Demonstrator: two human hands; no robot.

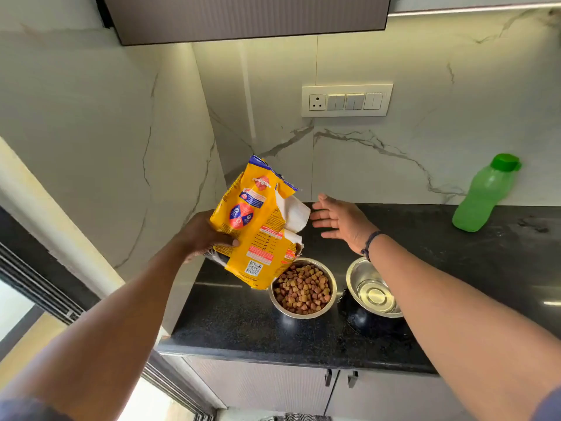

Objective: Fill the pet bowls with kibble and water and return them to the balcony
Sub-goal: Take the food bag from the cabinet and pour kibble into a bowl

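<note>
On the black counter stand two steel bowls: the left bowl is full of kibble, the right bowl holds water. The left hand grasps a yellow kibble bag above the left bowl; its print and QR code are too small to read. The right hand hovers beside the bag, fingers spread, holding nothing. A green bottle stands by the wall, below a switch panel

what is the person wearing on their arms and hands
Both forearms are bare, and both hands are bare too: no gloves or rings show. The right hand has a dark blue band around its wrist. The left hand shows nothing at the wrist. A bit of blue-grey sleeve appears near each upper arm at the bottom corners.
</note>
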